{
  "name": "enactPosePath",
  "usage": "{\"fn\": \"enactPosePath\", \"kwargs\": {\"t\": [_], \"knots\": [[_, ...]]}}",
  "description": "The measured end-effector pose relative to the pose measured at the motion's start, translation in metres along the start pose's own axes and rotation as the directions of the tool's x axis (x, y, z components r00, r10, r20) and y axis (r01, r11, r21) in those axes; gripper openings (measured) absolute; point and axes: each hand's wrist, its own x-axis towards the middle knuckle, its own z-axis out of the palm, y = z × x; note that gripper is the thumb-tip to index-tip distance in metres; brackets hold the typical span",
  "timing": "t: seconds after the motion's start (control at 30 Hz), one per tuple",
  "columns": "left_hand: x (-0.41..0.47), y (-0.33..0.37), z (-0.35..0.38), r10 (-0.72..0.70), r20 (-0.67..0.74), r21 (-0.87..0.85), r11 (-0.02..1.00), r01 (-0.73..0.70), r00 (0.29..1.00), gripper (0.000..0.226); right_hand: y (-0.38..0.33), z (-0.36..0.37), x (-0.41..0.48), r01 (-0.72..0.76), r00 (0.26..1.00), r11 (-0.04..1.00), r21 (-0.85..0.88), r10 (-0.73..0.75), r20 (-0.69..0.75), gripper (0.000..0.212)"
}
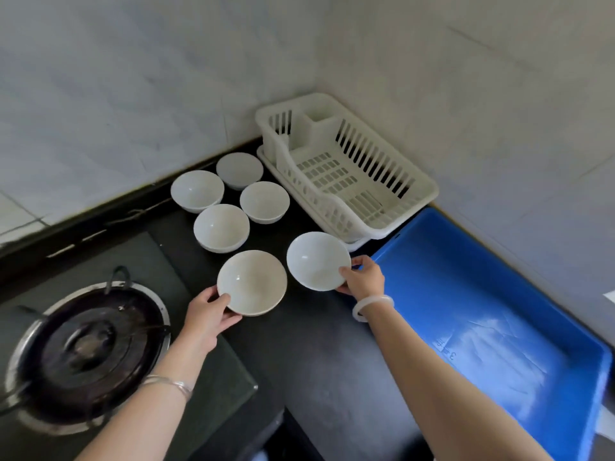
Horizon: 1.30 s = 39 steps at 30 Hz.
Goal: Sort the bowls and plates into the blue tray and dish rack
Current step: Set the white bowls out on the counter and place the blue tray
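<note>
Several white bowls sit on the black counter [299,344]. My left hand [209,316] grips the near-left rim of a cream bowl [252,282]. My right hand [362,277] grips the right rim of a white bowl [316,260], next to the blue tray [472,294]. Behind them stand more bowls: one [221,227] just beyond the cream bowl, one [264,201] to its right, one [197,190] at the left and one [239,169] by the wall. The white dish rack [419,191] stands empty in the corner. The blue tray holds nothing.
A gas stove burner [88,354] with a dark pan support lies at the near left, on a dark glass hob. Tiled walls close the back and right side. A white bangle circles my right wrist and thin silver bangles my left.
</note>
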Motion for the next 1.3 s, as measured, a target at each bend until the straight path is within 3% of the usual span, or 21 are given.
{"fn": "enactPosePath", "kwargs": {"t": [0.43,0.57,1.03,1.3], "knots": [[0.015,0.004,0.001,-0.023,-0.040,-0.173,0.985,0.016,0.999,0.042,-0.008,0.059,0.046,-0.106,0.994,0.994,-0.009,0.106,-0.005,0.020],[0.014,0.003,0.004,-0.021,-0.030,-0.215,0.977,0.014,0.999,0.041,-0.005,0.063,0.049,-0.150,0.989,0.986,0.067,0.149,0.014,0.020],[0.007,0.002,0.011,0.012,-0.066,-0.246,0.969,-0.028,0.998,0.043,-0.001,0.078,0.059,-0.185,0.982,0.961,0.205,0.172,0.076,0.023],[0.006,-0.008,0.012,0.052,-0.084,-0.249,0.966,-0.071,0.995,0.037,0.009,0.074,0.052,-0.199,0.968,0.947,0.251,0.150,0.202,0.041]]}}
